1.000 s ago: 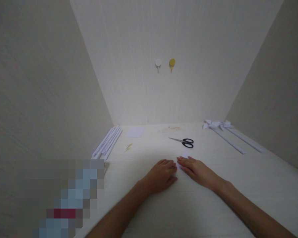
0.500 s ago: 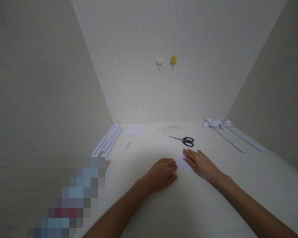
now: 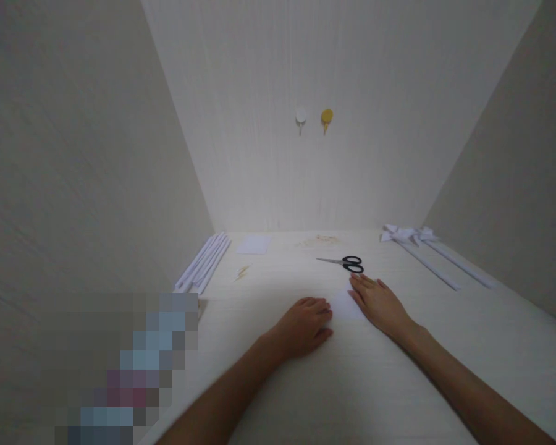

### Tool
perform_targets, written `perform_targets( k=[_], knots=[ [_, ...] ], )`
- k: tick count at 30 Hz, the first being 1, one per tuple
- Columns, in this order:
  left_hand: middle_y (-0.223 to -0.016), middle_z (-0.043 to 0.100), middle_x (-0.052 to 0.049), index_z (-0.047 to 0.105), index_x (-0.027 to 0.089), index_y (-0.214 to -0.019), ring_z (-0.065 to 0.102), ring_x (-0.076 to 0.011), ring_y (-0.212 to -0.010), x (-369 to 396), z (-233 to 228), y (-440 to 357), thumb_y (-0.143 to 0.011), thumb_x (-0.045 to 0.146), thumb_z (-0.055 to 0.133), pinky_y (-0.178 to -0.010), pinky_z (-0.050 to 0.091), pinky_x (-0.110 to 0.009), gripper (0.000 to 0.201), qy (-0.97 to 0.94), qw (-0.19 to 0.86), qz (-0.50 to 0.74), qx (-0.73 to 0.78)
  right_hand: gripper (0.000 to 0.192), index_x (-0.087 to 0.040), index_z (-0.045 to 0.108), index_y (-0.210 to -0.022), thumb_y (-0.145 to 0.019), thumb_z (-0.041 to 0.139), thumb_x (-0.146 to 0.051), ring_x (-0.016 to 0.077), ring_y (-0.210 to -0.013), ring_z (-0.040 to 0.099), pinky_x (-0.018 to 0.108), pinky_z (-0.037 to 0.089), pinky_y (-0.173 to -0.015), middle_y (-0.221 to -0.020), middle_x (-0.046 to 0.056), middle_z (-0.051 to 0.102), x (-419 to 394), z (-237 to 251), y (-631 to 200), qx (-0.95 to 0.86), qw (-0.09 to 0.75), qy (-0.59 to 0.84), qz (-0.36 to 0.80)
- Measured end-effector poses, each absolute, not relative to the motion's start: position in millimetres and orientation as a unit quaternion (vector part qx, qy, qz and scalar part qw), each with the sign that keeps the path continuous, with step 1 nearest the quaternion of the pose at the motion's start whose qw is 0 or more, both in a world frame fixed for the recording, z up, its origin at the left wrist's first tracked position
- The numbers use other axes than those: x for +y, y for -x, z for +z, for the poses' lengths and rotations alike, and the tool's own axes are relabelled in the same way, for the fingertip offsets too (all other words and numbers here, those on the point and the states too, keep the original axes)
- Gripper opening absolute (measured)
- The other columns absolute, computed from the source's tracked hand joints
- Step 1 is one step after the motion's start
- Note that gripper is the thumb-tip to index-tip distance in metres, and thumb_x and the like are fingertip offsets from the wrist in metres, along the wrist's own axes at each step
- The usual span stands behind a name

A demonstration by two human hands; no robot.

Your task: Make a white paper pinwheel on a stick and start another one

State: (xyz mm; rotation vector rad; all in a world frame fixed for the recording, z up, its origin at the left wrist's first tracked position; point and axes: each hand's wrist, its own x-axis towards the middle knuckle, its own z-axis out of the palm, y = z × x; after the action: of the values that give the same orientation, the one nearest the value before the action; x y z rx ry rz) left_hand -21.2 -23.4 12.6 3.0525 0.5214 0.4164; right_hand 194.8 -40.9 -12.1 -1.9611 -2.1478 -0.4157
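Note:
A small white sheet of paper (image 3: 345, 305) lies flat on the white table (image 3: 352, 383) between my hands. At the paper's left edge rests my left hand (image 3: 307, 326), palm down, fingers slightly bent and thumb apart, gripping nothing that shows. My right hand (image 3: 379, 304) lies stretched out over the paper's right side, fingers extended toward the scissors (image 3: 345, 263). These black-handled scissors lie just beyond my right fingertips, blades pointing left. The paper's left and right edges are partly covered by my fingers.
Several rolled white paper sticks (image 3: 206, 262) lie at the left edge. Another white sheet (image 3: 254, 245) and small pale pieces (image 3: 241, 272) sit nearby. Paper pinwheel-like shapes on sticks (image 3: 424, 253) lie at right. A white hook (image 3: 301, 117) and a yellow hook (image 3: 327, 118) are on the back wall.
My right hand has slid a little to the right and away from me, uncovering more of the paper. My left hand stays nearly in place. The view has shifted slightly.

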Motion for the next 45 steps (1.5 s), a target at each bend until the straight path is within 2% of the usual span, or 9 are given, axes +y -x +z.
perform_targets(
  k=[4, 7, 11, 14, 18, 30, 38, 45],
  knots=[
    [-0.095, 0.055, -0.007, 0.051, 0.014, -0.087, 0.048, -0.0169, -0.096, -23, 15, 20, -0.080, 0.032, 0.039, -0.094, 0.029, -0.032, 0.023, -0.975, -0.026, 0.125, 0.183, 0.032, -0.010, 0.054, -0.107, -0.083, 0.037, -0.023, 0.0255, -0.112, 0.043, 0.045, 0.037, -0.089, -0.122, 0.014, 0.048, -43, -10, -189, -0.753, 0.110, 0.630, -0.156],
    [-0.086, 0.054, -0.006, 0.052, 0.014, -0.082, 0.049, -0.0164, -0.087, -21, 16, 21, -0.081, 0.032, 0.038, -0.094, 0.029, -0.034, 0.023, -0.969, -0.047, 0.117, 0.214, 0.031, -0.012, 0.055, -0.106, -0.084, 0.036, -0.022, 0.0227, -0.109, 0.046, 0.042, 0.037, -0.090, -0.118, 0.013, 0.051, -47, -8, -181, -0.800, 0.134, 0.570, -0.132],
    [-0.093, 0.051, -0.009, 0.049, 0.013, -0.099, 0.047, -0.0189, -0.090, -17, 14, 23, -0.080, 0.034, 0.039, -0.090, 0.032, -0.035, 0.031, -0.957, -0.055, 0.129, 0.255, 0.033, -0.011, 0.055, -0.108, -0.084, 0.036, -0.022, 0.0191, -0.104, 0.050, 0.034, 0.040, -0.091, -0.113, 0.013, 0.055, -53, -6, -168, -0.843, 0.173, 0.505, -0.071],
    [-0.102, 0.048, -0.011, 0.042, 0.013, -0.112, 0.044, -0.0210, -0.097, -16, 11, 24, -0.080, 0.037, 0.038, -0.089, 0.032, -0.036, 0.041, -0.956, -0.051, 0.135, 0.257, 0.035, -0.013, 0.053, -0.112, -0.084, 0.035, -0.023, 0.0186, -0.106, 0.048, 0.033, 0.040, -0.091, -0.116, 0.011, 0.053, -57, -5, -163, -0.855, 0.184, 0.484, -0.034],
    [-0.107, 0.046, -0.012, 0.040, 0.014, -0.116, 0.041, -0.0220, -0.101, -14, 11, 23, -0.080, 0.039, 0.035, -0.091, 0.029, -0.037, 0.043, -0.958, -0.052, 0.133, 0.248, 0.036, -0.014, 0.049, -0.116, -0.085, 0.034, -0.024, 0.0185, -0.110, 0.045, 0.034, 0.038, -0.093, -0.120, 0.010, 0.050, -57, -4, -164, -0.853, 0.184, 0.489, -0.006],
    [-0.099, 0.050, -0.009, 0.050, 0.017, -0.101, 0.044, -0.0194, -0.097, -9, 18, 31, -0.082, 0.033, 0.035, -0.091, 0.029, -0.038, 0.029, -0.958, -0.083, 0.121, 0.245, 0.035, -0.017, 0.054, -0.112, -0.084, 0.035, -0.026, 0.0184, -0.110, 0.045, 0.033, 0.038, -0.092, -0.120, 0.008, 0.051, -58, -1, -166, -0.842, 0.160, 0.515, -0.016],
    [-0.100, 0.051, -0.008, 0.052, 0.018, -0.101, 0.044, -0.0188, -0.099, -9, 21, 34, -0.083, 0.031, 0.034, -0.092, 0.029, -0.038, 0.029, -0.959, -0.088, 0.122, 0.242, 0.033, -0.020, 0.056, -0.108, -0.084, 0.036, -0.027, 0.0186, -0.110, 0.046, 0.034, 0.039, -0.091, -0.120, 0.006, 0.051, -57, 2, -171, -0.832, 0.152, 0.534, -0.018],
    [-0.102, 0.051, -0.009, 0.056, 0.015, -0.091, 0.044, -0.0195, -0.099, -13, 26, 34, -0.082, 0.031, 0.037, -0.092, 0.030, -0.038, 0.027, -0.960, -0.119, 0.111, 0.228, 0.034, -0.020, 0.058, -0.107, -0.084, 0.035, -0.029, 0.0190, -0.109, 0.047, 0.034, 0.039, -0.091, -0.118, 0.007, 0.052, -56, 3, -179, -0.823, 0.136, 0.550, -0.031]
  ],
)
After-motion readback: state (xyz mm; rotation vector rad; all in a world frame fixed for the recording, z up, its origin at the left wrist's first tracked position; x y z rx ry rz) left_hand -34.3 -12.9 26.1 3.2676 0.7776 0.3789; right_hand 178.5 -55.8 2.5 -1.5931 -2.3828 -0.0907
